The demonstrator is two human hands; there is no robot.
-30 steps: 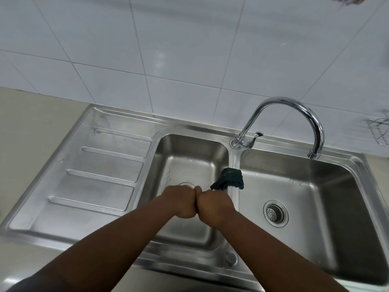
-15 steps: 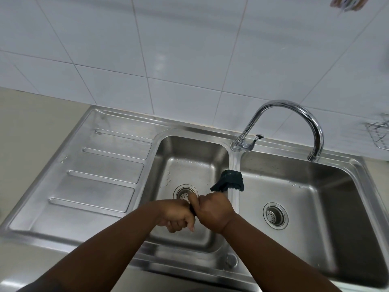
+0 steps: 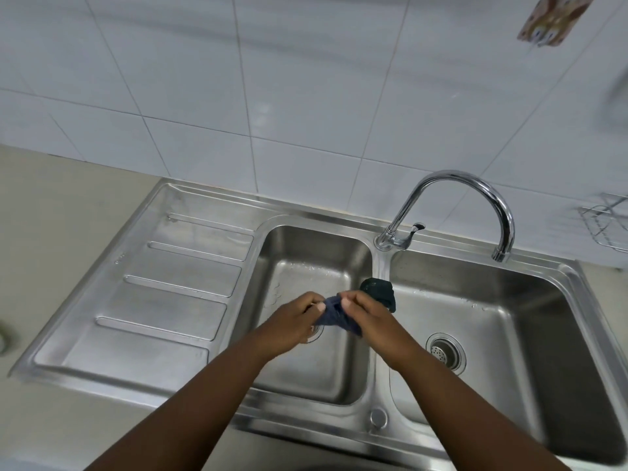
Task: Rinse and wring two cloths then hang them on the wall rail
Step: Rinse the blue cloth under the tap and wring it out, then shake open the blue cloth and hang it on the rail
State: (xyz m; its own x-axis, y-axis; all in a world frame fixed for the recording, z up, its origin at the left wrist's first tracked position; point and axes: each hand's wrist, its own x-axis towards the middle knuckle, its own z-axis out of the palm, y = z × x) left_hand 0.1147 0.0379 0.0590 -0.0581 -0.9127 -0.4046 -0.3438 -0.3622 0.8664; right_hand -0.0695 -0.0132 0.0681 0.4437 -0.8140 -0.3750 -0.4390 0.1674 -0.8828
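Reaching forward from the bottom of the view, two bare forearms meet above the left basin (image 3: 316, 368) of a steel double sink. A small dark blue cloth (image 3: 334, 316) is pinched between the left hand (image 3: 295, 319) and the right hand (image 3: 368, 322); each hand's fingers are curled closed on one end of it, with the bunched fabric shown between the thumbs. It is judged that wringing is ending and the cloth is being opened out — though how much water is left in it cannot be told.

Just beyond the right hand, a second, darker cloth (image 3: 379, 294) is draped in a clump over the divider between the two basins. It could be knocked into a basin if it is brushed by the right wrist as the first cloth is lifted away; re-rinsing might then be needed.

Farther back, the faucet (image 3: 475, 195) is arched over the right basin (image 3: 492, 351), and no water is seen running. The spout could be struck if the hands are raised carelessly toward the wall.

The rail cannot be clearly made out — only a wire rack (image 3: 608, 226) at the right edge and a hanging patterned item (image 3: 550, 18) at top right are seen on the tiled wall (image 3: 272, 79). Drips onto the counter (image 3: 51, 215) would be caused by a poorly wrung cloth carried there.
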